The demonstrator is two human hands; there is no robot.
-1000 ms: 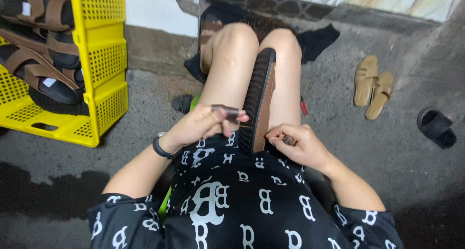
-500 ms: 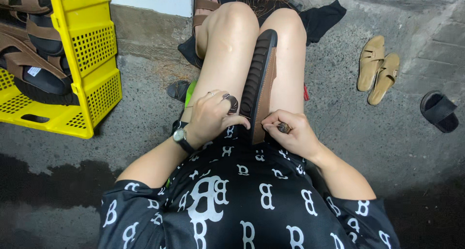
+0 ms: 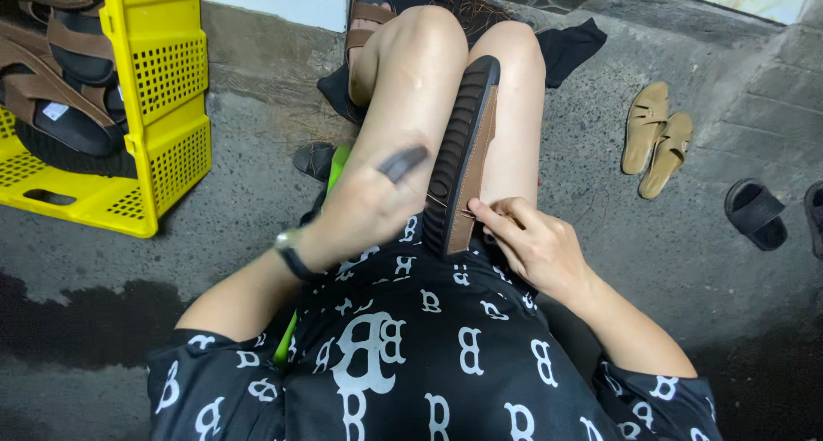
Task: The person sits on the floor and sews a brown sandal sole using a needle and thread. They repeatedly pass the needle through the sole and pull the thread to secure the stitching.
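Now left hand [image 3: 364,210] raised, blurred, sandal sole [image 3: 463,154] unmoved

Only one label shows: small white tag [image 3: 53,111], roughly rectangular, stuck on the brown strap of a sandal [image 3: 60,107] inside the yellow crate [image 3: 163,107], far left. Print on it too small to make out. Crate is an open slotted plastic box, yellow all over, standing on the floor at far left, loaded with brown-and-black sandals. No cartons, bags, signs or screens anywhere else in view.
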